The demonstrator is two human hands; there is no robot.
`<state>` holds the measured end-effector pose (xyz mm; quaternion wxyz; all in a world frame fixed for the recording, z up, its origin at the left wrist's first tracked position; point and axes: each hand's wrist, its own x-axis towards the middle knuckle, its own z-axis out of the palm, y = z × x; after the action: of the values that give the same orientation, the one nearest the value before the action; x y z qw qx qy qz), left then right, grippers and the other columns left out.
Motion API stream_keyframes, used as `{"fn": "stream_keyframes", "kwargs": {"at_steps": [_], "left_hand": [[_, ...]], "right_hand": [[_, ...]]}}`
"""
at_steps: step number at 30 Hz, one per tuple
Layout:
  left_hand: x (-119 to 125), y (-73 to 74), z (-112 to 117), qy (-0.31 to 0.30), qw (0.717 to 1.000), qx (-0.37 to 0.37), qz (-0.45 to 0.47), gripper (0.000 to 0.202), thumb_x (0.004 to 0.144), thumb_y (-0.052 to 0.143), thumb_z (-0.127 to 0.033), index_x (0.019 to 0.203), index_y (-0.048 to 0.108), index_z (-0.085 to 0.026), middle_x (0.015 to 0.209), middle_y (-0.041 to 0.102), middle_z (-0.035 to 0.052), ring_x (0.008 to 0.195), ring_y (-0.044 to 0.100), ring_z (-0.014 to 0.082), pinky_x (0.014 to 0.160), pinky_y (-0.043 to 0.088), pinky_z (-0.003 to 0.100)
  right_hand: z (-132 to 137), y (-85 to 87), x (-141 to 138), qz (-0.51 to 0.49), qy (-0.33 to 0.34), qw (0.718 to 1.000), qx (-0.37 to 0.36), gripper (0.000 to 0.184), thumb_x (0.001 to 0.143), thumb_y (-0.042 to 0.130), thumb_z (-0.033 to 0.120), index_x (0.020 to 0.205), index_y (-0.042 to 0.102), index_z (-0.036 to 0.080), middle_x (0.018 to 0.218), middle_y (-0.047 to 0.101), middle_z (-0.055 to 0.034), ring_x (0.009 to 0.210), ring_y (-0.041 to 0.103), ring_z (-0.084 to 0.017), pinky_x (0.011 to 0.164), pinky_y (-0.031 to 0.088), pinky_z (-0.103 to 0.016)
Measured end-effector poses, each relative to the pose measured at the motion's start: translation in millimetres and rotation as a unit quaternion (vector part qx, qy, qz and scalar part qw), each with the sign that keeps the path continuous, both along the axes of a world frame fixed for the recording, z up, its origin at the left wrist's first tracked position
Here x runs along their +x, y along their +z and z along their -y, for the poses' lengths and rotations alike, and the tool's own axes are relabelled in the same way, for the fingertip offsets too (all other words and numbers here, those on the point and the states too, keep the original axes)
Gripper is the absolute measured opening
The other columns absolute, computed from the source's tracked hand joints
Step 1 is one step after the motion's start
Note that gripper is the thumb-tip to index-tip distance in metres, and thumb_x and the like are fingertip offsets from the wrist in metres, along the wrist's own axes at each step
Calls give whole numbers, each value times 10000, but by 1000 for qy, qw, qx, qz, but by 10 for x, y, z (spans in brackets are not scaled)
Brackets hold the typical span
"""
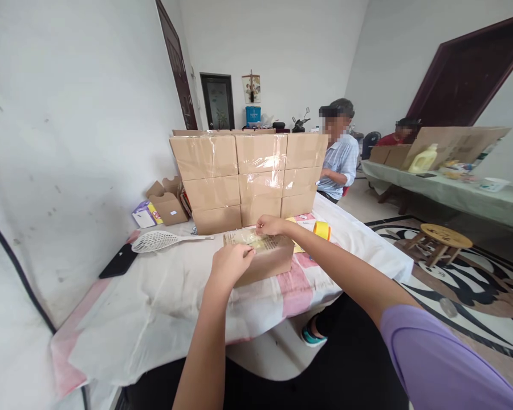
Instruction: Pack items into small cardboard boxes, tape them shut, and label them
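A small brown cardboard box (267, 265) sits on the cloth-covered table in front of me, with shiny clear plastic (253, 238) across its top. I cannot tell whether that plastic is a bag or tape. At the box's near left edge is my left hand (232, 263), thumb and fingers pinched together; anything between them is too small to make out. My right hand (272, 225) reaches over the far side of the top, its fingertips closed on the clear plastic. Right of the box lies a yellow tape roll (322, 230).
Stacked cardboard boxes (248, 176) wrapped in film stand just behind. A white slotted racket-shaped object (156, 241), a black phone-like object (118, 262) and an open carton (170, 208) lie left. One person (342, 154) sits beyond the stack; another sits farther right, near a wooden stool (444, 236).
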<state>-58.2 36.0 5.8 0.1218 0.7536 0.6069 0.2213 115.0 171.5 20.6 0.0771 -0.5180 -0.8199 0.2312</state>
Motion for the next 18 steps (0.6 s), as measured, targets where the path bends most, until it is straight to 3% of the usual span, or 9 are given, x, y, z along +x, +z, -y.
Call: {"fn": "stream_keyframes", "kwargs": {"at_steps": [4, 6, 9, 12, 15, 18], "left_hand": [[59, 2, 34, 13, 999, 0, -44, 331, 937, 490, -387, 905, 804, -285, 874, 775, 93, 833, 691, 294, 694, 408, 335], [74, 16, 54, 19, 998, 2, -55, 335, 945, 481, -389, 945, 801, -289, 921, 784, 91, 860, 698, 298, 690, 414, 338], [93, 35, 64, 25, 997, 17, -65, 357, 963, 454, -373, 930, 798, -283, 910, 785, 84, 853, 703, 289, 711, 437, 350], [129, 15, 22, 13, 996, 57, -67, 360, 982, 450, -379, 1004, 792, -269, 1108, 775, 96, 1071, 680, 307, 880, 459, 395], [186, -65, -64, -25, 994, 80, -65, 385, 994, 459, -414, 1248, 718, -283, 1422, 648, 78, 1343, 550, 315, 1082, 377, 446], [230, -161, -126, -45, 995, 59, -66, 426, 999, 448, -443, 1324, 672, -284, 1468, 607, 91, 1358, 553, 323, 1117, 359, 483]], "right_hand": [[-33, 46, 23, 46, -43, 995, 83, 270, 739, 834, 272, 905, 691, 114, 1098, 684, -144, 913, 657, -221, 745, 496, -254], [-79, 83, 151, 64, -86, 986, 129, 332, 827, 777, 289, 1077, 670, 99, 1264, 627, -188, 1065, 643, -258, 873, 502, -290], [-145, 77, 494, 97, -152, 970, 160, 302, 1002, 575, 282, 1237, 610, 96, 1285, 619, -178, 1156, 622, -253, 974, 507, -366], [-159, -53, 865, 145, -183, 963, 133, 324, 1011, 599, 357, 1250, 619, 140, 1239, 647, -113, 1093, 653, -233, 938, 562, -432], [-122, -263, 1090, 190, -162, 964, 89, 359, 987, 645, 376, 1263, 623, 146, 1255, 641, -110, 1073, 661, -230, 913, 583, -432], [-65, -473, 1147, 229, -119, 965, 54, 361, 986, 648, 367, 1269, 619, 146, 1256, 640, -111, 1070, 663, -229, 907, 586, -428]]}}
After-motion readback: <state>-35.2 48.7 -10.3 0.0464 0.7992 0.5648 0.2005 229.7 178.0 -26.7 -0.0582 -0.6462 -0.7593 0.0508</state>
